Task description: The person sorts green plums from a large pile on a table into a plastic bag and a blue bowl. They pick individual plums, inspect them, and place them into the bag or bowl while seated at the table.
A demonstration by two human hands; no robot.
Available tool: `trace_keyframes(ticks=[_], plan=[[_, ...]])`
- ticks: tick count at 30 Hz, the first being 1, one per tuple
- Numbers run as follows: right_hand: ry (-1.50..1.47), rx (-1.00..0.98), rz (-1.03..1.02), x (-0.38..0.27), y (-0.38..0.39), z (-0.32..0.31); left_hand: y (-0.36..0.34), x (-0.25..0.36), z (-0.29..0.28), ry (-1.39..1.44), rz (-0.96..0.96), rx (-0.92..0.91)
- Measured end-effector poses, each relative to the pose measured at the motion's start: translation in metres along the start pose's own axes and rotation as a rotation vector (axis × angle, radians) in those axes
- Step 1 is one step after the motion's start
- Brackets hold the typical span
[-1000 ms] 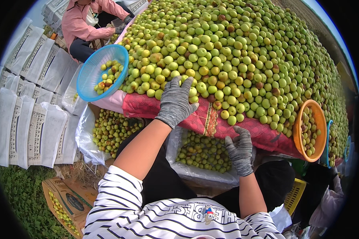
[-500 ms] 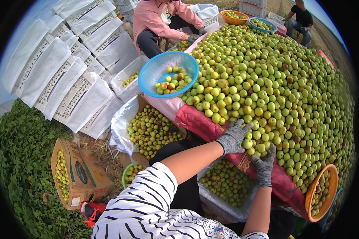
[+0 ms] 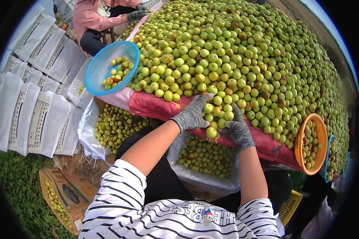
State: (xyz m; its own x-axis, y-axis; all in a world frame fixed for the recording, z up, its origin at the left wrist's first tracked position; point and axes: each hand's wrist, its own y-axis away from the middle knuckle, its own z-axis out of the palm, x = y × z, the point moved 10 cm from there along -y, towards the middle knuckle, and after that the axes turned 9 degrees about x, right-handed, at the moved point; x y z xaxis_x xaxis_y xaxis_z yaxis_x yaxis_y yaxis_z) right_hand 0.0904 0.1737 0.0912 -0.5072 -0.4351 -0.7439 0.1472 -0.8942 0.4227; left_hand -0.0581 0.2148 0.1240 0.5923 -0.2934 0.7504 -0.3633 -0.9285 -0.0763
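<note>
My left hand, in a grey knit glove, is open and cupped at the near edge of a big pile of green fruit, some blotched brown. My right hand, gloved alike, is open on the opposite side of a small cluster of fruit, fingers curved upward against it. Both hands touch the fruit over a red patterned cloth along the edge. Below them a crate lined with clear plastic holds more green fruit.
A blue basket and orange basket flank me. At left are a lined box, cardboard box and stacked white crates. A co-worker in pink sits at the upper left; a yellow crate lies lower right.
My hands have come together around a cluster at the pile's edge; the right rose from below the cloth. The view swung toward the left and back. The co-worker's hands have moved.
</note>
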Motion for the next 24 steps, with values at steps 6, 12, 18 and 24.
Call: trace_keyframes(ticks=[6,12,18,24], plan=[[0.036,0.019,0.045,0.001,0.0,0.004,-0.001,0.004,-0.002,0.058,0.001,-0.011],[0.17,0.161,0.049,-0.008,-0.009,0.007,-0.007,0.005,-0.005,0.102,-0.031,0.018],[0.164,0.231,0.16,0.004,-0.029,-0.013,-0.013,0.002,0.004,0.24,-0.029,-0.072],[0.808,-0.065,-0.365,-0.023,-0.017,0.017,-0.005,0.017,0.022,0.238,0.045,-0.185]])
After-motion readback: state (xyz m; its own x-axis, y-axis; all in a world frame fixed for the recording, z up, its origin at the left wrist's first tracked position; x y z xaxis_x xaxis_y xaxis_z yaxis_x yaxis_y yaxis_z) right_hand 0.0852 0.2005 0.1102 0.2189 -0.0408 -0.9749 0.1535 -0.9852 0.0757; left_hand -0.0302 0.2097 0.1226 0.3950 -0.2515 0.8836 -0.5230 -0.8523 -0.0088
